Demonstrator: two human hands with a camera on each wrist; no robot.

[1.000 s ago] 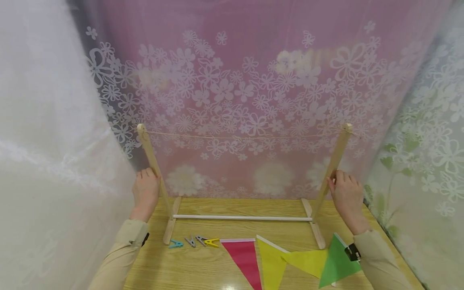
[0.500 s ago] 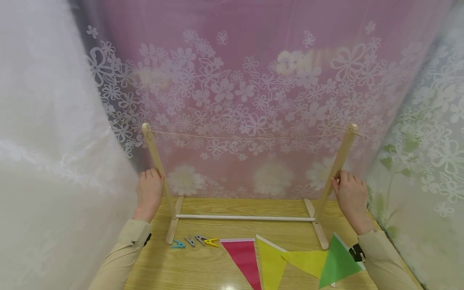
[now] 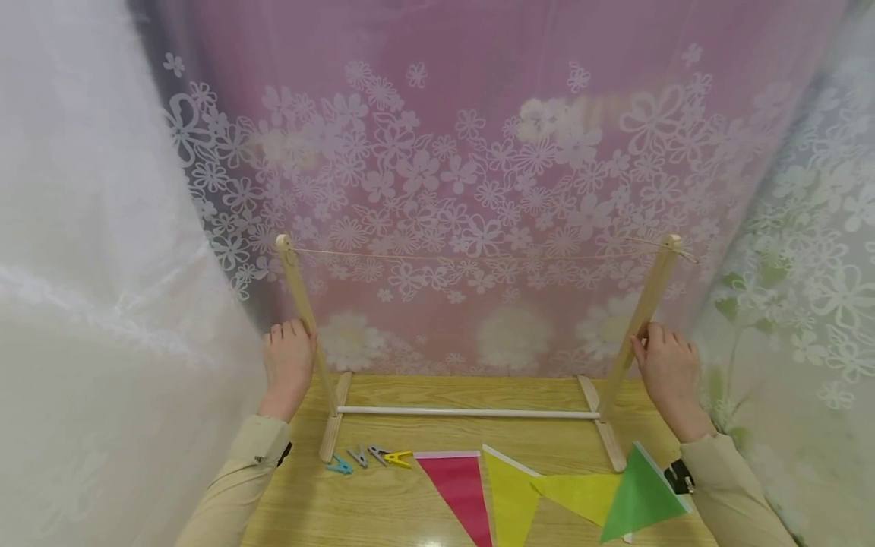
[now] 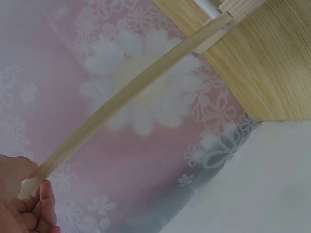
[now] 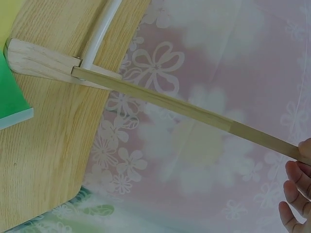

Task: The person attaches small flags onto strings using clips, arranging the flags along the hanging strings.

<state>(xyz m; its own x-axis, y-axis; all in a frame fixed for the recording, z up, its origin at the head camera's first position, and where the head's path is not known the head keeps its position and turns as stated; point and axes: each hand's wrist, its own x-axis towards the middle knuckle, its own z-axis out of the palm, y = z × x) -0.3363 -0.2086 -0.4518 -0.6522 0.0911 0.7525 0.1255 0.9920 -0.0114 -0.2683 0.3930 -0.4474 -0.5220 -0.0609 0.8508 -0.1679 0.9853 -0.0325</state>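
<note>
A wooden stand (image 3: 642,308) with two upright posts stands at the back of the table, joined low down by a white rod (image 3: 465,412). A thin string (image 3: 437,257) runs between the post tops. My left hand (image 3: 289,365) grips the left post about halfway up; in the left wrist view, thumb and fingers pinch that post (image 4: 121,99). On the other side my right hand (image 3: 670,372) pinches the right post at a similar height. The right wrist view shows its thumb and fingertips at the end of that post (image 5: 194,110), the other fingers loosely curled.
In front of the stand lie several clips: a blue clip (image 3: 339,465), grey clips (image 3: 358,456) and a yellow clip (image 3: 398,459). Right of them are a red pennant (image 3: 456,486), yellow pennants (image 3: 513,494) and a green pennant (image 3: 639,497). Flowered curtains (image 3: 437,152) surround the wooden table (image 3: 369,509).
Both hands have shifted the stand a little to the right across the table. The blue clip, near the left foot, has turned and moved slightly right. The pennants stay put.
</note>
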